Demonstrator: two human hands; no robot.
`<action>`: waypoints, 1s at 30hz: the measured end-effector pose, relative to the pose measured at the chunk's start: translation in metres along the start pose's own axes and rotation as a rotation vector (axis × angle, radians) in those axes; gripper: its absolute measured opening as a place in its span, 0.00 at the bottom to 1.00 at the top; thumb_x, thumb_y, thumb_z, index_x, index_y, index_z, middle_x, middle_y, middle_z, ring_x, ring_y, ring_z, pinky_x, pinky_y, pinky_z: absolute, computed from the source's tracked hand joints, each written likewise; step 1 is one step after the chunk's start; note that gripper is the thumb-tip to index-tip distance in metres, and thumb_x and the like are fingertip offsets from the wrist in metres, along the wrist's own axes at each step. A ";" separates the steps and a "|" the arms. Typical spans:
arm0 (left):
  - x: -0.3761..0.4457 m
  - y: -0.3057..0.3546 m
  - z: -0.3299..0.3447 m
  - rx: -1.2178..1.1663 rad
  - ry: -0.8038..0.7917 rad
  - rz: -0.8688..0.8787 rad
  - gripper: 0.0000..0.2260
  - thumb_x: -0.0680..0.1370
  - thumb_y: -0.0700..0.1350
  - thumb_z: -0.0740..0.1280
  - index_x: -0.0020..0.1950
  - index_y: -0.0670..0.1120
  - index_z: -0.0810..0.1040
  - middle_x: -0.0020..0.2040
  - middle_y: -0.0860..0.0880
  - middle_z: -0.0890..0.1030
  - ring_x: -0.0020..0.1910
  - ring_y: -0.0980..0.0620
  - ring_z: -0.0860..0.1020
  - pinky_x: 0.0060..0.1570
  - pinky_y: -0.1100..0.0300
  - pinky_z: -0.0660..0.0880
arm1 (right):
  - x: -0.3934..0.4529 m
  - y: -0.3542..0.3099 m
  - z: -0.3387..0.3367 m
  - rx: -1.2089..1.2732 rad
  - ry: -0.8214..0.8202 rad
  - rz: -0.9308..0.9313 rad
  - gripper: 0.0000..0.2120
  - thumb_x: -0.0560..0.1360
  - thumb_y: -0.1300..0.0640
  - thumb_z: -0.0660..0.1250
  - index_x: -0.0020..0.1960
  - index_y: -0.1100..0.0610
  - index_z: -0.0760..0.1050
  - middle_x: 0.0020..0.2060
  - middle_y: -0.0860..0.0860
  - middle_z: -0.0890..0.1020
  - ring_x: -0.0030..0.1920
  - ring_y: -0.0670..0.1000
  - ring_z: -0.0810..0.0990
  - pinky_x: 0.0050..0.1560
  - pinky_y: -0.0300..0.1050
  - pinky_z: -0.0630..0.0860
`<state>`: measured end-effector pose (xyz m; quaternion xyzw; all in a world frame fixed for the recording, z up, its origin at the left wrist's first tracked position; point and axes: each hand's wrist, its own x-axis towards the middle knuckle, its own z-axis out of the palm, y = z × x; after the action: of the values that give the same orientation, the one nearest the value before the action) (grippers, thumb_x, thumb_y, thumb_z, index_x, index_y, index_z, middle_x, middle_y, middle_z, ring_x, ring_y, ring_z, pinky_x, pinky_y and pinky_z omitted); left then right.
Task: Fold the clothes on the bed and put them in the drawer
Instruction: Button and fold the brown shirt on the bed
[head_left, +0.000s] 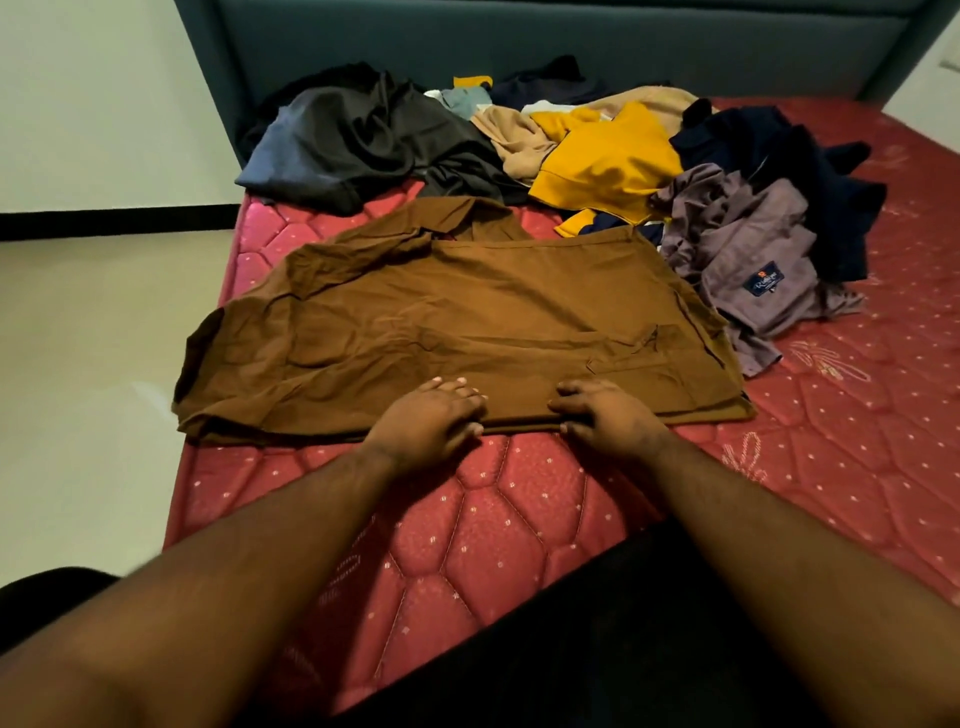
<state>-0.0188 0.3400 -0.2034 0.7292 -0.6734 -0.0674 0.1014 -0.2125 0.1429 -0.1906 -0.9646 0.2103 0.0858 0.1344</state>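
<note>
While both hands, left hand (434, 415) and right hand (605, 410), pinched the near hem of the brown shirt (457, 317) (spread on the bed (519, 519)), uneven lifting risked skewing the fold.

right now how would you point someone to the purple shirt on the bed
Start at the red mattress and look past the flat brown shirt to its right end. The purple shirt lies crumpled there, against the dark navy clothes. It alone shows a small dark label with writing.
</note>
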 end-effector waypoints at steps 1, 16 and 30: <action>0.008 0.000 0.001 -0.019 0.008 0.005 0.20 0.77 0.55 0.56 0.58 0.46 0.79 0.58 0.46 0.81 0.61 0.44 0.77 0.60 0.53 0.71 | -0.003 0.007 -0.003 0.003 0.036 0.004 0.18 0.76 0.52 0.68 0.66 0.51 0.76 0.68 0.50 0.73 0.67 0.54 0.70 0.66 0.44 0.65; 0.010 -0.021 0.017 0.015 0.059 -0.185 0.23 0.78 0.49 0.53 0.70 0.44 0.71 0.70 0.43 0.74 0.72 0.44 0.69 0.71 0.49 0.63 | 0.002 0.022 -0.018 0.361 0.419 0.699 0.25 0.73 0.65 0.57 0.68 0.51 0.73 0.63 0.62 0.76 0.61 0.65 0.75 0.62 0.51 0.71; 0.005 -0.030 -0.020 -0.136 0.474 0.054 0.17 0.75 0.41 0.58 0.56 0.37 0.81 0.60 0.40 0.80 0.62 0.47 0.76 0.68 0.58 0.67 | 0.008 0.047 -0.061 0.321 0.769 0.219 0.35 0.68 0.74 0.56 0.74 0.60 0.65 0.76 0.58 0.59 0.75 0.55 0.60 0.74 0.40 0.54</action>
<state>0.0156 0.3386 -0.1915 0.6979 -0.6439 0.0633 0.3071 -0.2189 0.0806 -0.1451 -0.8651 0.3570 -0.3002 0.1846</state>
